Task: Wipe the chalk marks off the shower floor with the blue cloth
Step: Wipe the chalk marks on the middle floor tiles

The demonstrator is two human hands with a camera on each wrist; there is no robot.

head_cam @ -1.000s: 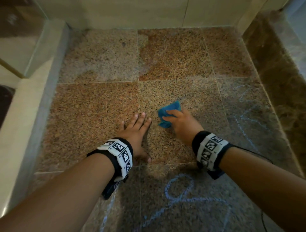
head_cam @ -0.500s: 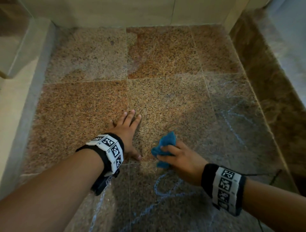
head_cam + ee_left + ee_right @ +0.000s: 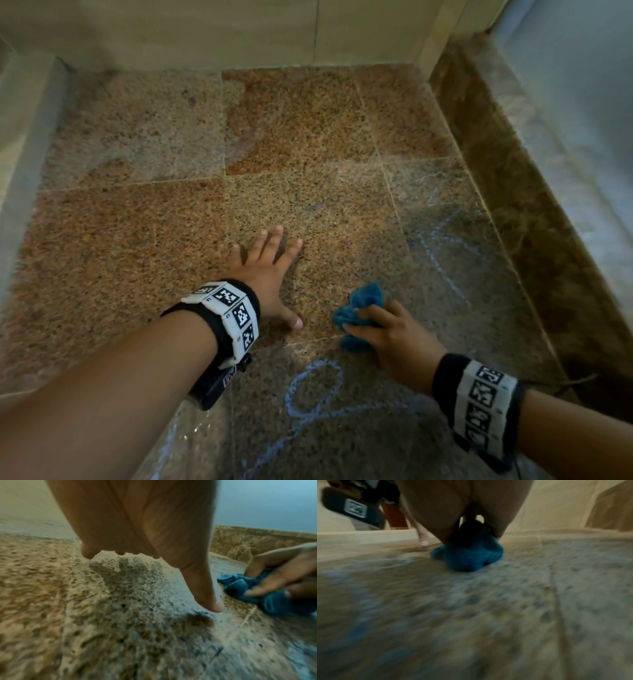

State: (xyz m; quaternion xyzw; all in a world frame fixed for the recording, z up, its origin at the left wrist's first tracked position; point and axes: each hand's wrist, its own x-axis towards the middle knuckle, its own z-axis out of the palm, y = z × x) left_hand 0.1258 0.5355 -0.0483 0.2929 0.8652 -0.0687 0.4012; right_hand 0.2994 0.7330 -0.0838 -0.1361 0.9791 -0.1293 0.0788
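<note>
My right hand [image 3: 380, 329] grips a bunched blue cloth [image 3: 361, 308] and holds it down on the speckled granite shower floor [image 3: 137, 246], just right of my left thumb. The cloth [image 3: 257, 588] shows again in the left wrist view, and as a blue lump [image 3: 469, 555] under the palm in the right wrist view. My left hand [image 3: 267, 270] lies flat on the floor with its fingers spread. Pale blue chalk marks loop across the near tile [image 3: 308, 394], and more chalk lines [image 3: 442, 253] run over the right tile.
A beige tiled wall [image 3: 239, 31] closes the far side. A raised pale kerb [image 3: 24, 144] runs along the left and a brown marble kerb [image 3: 534, 219] along the right. The far and left tiles show no chalk.
My right hand pulled the cloth back toward me, from beyond the left fingertips to beside the left thumb. The left hand stayed planted on the floor.
</note>
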